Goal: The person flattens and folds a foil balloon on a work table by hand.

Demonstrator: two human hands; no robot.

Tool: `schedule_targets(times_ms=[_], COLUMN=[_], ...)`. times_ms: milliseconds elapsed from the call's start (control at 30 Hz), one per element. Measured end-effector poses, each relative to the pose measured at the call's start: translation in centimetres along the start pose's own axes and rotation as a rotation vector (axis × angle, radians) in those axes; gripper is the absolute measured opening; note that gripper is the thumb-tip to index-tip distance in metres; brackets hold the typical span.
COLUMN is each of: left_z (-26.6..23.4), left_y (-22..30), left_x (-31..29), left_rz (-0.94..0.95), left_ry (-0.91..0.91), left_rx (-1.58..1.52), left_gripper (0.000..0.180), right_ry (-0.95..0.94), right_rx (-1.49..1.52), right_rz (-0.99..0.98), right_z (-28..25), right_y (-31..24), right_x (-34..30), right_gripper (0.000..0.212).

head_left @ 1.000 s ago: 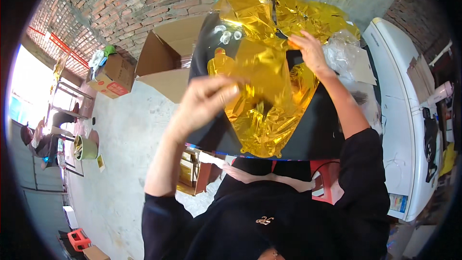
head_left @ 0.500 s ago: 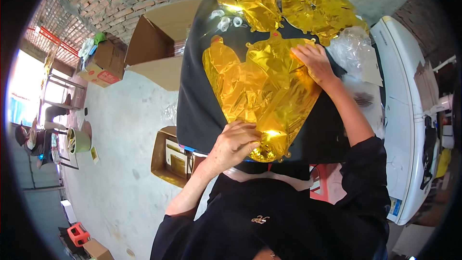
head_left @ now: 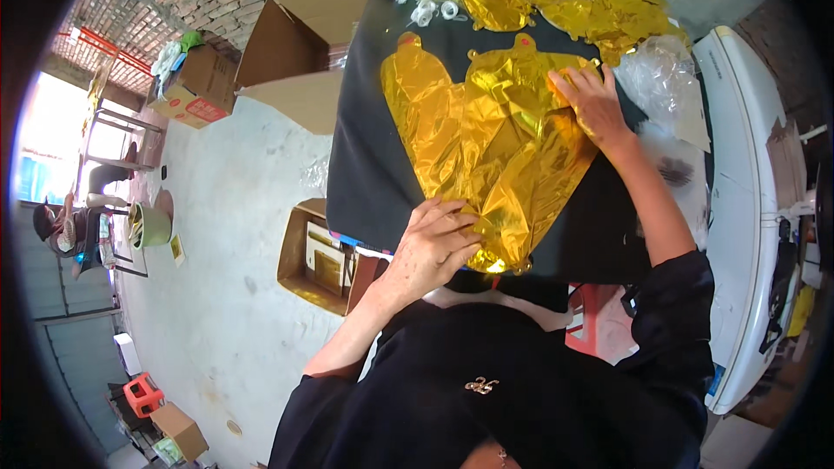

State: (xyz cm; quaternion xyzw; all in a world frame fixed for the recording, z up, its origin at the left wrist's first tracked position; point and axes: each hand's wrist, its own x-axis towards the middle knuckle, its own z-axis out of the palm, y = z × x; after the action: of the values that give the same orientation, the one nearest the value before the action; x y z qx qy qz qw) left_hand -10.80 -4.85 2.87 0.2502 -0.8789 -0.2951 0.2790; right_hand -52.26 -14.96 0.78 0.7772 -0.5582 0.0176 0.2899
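Note:
A flat gold foil balloon (head_left: 486, 122), creased and shiny, lies on the black cloth (head_left: 360, 148) in front of me. Its narrow end points toward my body, and its wide end has rounded lobes with small tabs. At its lower left edge my left hand (head_left: 430, 247) has bent fingers closed on the foil, thumb near the fingertips. My right hand (head_left: 595, 108) rests on the upper right edge, fingers spread and pressing the foil down. More gold foil sheets (head_left: 599, 4) lie beyond, along the table's far side.
Small clear curled plastic bits (head_left: 426, 10) and a crumpled clear bag (head_left: 660, 78) flank the foil. A white appliance (head_left: 738, 208) stands at right. Cardboard boxes (head_left: 291, 43) and an open carton (head_left: 300, 252) are at left. A person (head_left: 74, 226) sits far left by a green bin (head_left: 152, 226).
The view has shifted, so the table sits a little higher and to the right. My left hand has slid slightly up along the balloon's edge; my right hand stays on its upper right.

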Motion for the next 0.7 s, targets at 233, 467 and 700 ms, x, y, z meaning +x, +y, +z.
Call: schedule_targets(times_ms=[233,467,700], left_z=[-2.3,-6.4,-5.4], left_y=[1.1,0.0,-2.0], left_x=[-0.7,0.8,8.5], left_rz=[-0.064,-0.081,0.037], left_ry=[-0.074,0.043,0.131], left_rx=[0.043,0.050,0.141], left_gripper=[0.051,0.039,0.033], right_ry=[0.095,0.016,-0.023], right_rx=[-0.067,-0.011,-0.052], right_rz=[-0.025,-0.023,-0.012], right_z=[1.0,-0.4,0.1], right_y=[-0.4,-0.6,-0.8], right_x=[0.1,0.3,-0.1], right_gripper=[0.060,0.064,0.070])
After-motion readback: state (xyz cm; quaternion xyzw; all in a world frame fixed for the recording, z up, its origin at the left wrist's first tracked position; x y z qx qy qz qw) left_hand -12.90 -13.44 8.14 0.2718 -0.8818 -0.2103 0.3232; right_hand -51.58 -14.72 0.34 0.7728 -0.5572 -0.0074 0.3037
